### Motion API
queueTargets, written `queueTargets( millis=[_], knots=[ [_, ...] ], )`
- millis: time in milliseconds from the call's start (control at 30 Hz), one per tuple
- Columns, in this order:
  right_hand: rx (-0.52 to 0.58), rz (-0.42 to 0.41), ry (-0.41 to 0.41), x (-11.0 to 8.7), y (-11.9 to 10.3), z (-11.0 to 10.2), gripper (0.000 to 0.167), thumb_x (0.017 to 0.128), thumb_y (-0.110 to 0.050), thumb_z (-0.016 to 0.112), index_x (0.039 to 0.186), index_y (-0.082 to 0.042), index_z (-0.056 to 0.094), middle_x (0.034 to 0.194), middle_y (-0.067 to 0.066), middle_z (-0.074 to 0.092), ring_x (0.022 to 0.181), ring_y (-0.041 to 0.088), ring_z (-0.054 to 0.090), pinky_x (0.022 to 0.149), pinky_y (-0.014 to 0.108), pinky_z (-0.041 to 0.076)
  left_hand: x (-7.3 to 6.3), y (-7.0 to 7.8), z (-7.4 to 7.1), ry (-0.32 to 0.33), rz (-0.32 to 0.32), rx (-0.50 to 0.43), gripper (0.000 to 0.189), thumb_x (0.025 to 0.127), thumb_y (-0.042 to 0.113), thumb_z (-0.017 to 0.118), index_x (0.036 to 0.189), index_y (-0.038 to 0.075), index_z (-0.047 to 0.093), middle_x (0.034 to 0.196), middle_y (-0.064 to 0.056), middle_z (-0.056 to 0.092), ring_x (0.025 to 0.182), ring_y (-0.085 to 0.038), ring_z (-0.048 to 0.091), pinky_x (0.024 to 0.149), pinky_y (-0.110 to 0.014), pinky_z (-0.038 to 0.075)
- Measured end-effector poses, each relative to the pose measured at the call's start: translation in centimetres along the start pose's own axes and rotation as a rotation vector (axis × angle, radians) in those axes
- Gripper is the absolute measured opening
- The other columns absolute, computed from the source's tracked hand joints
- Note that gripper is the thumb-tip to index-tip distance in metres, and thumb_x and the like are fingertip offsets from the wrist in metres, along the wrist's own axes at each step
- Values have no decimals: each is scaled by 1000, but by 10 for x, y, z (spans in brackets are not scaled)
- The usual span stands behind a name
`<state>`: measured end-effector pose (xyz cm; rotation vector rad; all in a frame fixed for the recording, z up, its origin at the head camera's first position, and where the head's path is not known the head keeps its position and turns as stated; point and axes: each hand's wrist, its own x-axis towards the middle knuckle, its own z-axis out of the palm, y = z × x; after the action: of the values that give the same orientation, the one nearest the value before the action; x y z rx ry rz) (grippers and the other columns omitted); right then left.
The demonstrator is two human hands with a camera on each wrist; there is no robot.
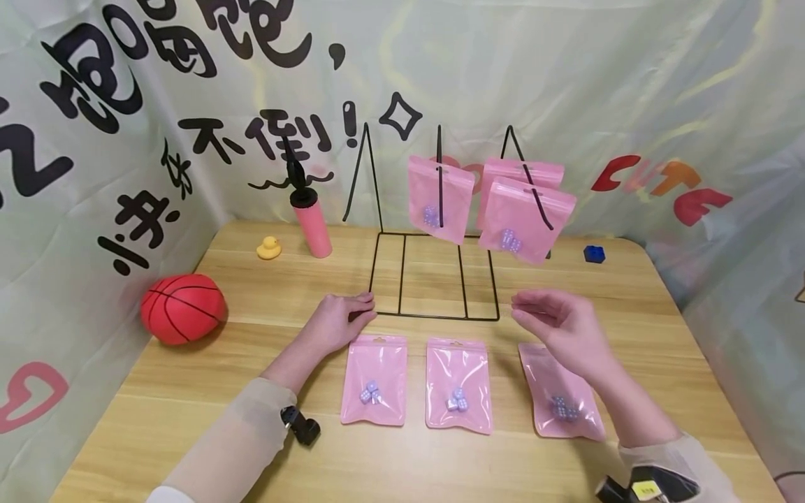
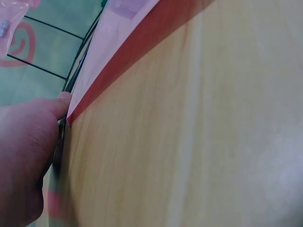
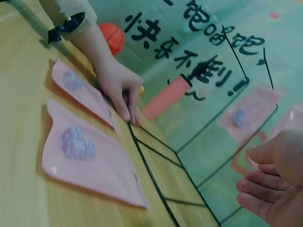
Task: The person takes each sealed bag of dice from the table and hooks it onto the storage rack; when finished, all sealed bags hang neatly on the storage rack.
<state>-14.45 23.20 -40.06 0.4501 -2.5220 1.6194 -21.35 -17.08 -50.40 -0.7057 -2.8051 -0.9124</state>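
Observation:
A black wire display rack (image 1: 434, 317) stands on the table, with three prongs at its top. My left hand (image 1: 333, 323) pinches the front left corner of its base between thumb and fingers. From the middle prong hangs one pink zip bag (image 1: 458, 187); two more, a front bag (image 1: 534, 209) and one behind it, hang on the right prong. The left prong bears nothing. My right hand (image 1: 569, 328), fingers loosely bent and holding nothing, hovers over the top of a pink bag (image 1: 581, 391) with purple dice. Two similar bags, the left bag (image 1: 375, 363) and middle bag (image 1: 458, 360), lie in front of the rack.
A red basketball (image 1: 182, 309) sits at the table's left edge. Behind it are a yellow rubber duck (image 1: 269, 248) and a pink hand pump (image 1: 312, 227). At the back right lies a small blue block (image 1: 594, 254). A printed cloth hangs behind.

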Motion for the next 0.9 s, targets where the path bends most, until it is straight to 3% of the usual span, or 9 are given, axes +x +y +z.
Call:
queueTargets(
  millis=[233, 567, 900],
  knots=[
    [-94, 40, -63, -23, 16, -27, 26, 95, 1, 77, 119, 9, 71, 114, 25, 74, 98, 2, 71, 82, 15, 59, 2, 0, 1, -3, 0, -7, 29, 102, 25, 76, 123, 6, 78, 135, -9, 69, 127, -25, 65, 110, -42, 49],
    [-187, 214, -53, -53, 37, -58, 37, 97, -9, 80, 127, 9, 69, 120, 26, 73, 96, -2, 69, 77, 15, 58, 1, -1, 1, 4, -3, -4, 30, 101, 26, 76, 123, 6, 78, 135, -9, 69, 127, -25, 65, 111, -43, 50],
    [-251, 361, -88, -76, 57, -74, 47, 97, -17, 81, 129, 14, 64, 121, 27, 72, 92, -3, 68, 76, 14, 57, 1, 0, 2, -5, -16, -2, 29, 102, 26, 76, 123, 6, 79, 135, -8, 69, 128, -24, 65, 111, -42, 49]
  ],
)
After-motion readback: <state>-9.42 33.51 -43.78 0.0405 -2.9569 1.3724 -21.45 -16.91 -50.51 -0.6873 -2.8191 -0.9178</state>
